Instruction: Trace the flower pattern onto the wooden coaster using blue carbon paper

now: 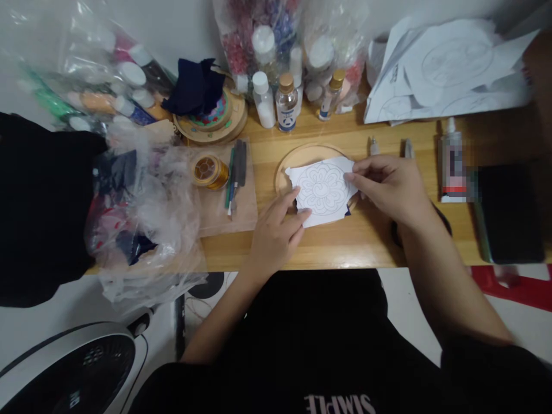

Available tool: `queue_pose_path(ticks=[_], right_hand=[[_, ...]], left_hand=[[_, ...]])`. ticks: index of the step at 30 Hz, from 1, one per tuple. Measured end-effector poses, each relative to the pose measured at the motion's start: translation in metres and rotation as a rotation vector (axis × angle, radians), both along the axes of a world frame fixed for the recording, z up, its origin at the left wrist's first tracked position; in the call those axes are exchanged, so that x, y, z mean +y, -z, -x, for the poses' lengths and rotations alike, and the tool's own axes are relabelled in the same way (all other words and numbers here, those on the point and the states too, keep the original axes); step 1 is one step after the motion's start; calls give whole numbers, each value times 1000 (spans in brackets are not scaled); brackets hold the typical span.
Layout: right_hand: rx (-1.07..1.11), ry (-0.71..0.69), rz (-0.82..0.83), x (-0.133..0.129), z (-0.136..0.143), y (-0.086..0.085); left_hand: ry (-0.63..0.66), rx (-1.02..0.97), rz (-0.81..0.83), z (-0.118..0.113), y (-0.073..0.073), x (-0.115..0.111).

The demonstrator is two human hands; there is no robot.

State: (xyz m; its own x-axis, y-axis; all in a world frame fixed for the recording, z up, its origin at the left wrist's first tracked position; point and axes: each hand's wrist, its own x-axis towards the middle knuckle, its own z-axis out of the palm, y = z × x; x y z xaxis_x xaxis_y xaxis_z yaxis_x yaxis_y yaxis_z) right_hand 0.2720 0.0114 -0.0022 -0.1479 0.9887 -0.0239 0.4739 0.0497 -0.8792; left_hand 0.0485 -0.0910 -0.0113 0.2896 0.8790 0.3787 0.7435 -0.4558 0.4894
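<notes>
A white paper [323, 191] printed with a round flower pattern lies over a round wooden disc [297, 156]. Bits of dark blue cloth [348, 212] peek out from beneath the paper. My left hand [278, 233] rests at the paper's left edge, fingers apart, two fingertips touching its surface. At the upper right corner, my right hand [394, 187] pinches the paper between thumb and fingers. The middle of the disc is hidden by the paper.
Behind the disc stand small bottles [286, 103] and bags of coloured material. Spooled thread [210, 172] and pens [235, 172] lie left, beside plastic bags [159, 207]. A glue tube [452, 164], a dark phone [510, 213] and stacked papers [448, 69] are right.
</notes>
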Motion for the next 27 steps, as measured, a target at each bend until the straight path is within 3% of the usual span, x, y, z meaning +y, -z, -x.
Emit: queue_pose_path(ticks=[11, 18, 24, 27], right_hand=[[152, 2, 79, 0, 6, -8], [303, 145, 93, 4, 5, -9], [626, 254, 280, -1, -1, -10], [728, 311, 352, -12, -2, -15]], left_hand=[[-40, -42, 20, 0, -2, -2], [-349, -191, 187, -6, 9, 1], [-379, -192, 281, -10, -1, 7], [-420, -111, 233, -8, -3, 11]])
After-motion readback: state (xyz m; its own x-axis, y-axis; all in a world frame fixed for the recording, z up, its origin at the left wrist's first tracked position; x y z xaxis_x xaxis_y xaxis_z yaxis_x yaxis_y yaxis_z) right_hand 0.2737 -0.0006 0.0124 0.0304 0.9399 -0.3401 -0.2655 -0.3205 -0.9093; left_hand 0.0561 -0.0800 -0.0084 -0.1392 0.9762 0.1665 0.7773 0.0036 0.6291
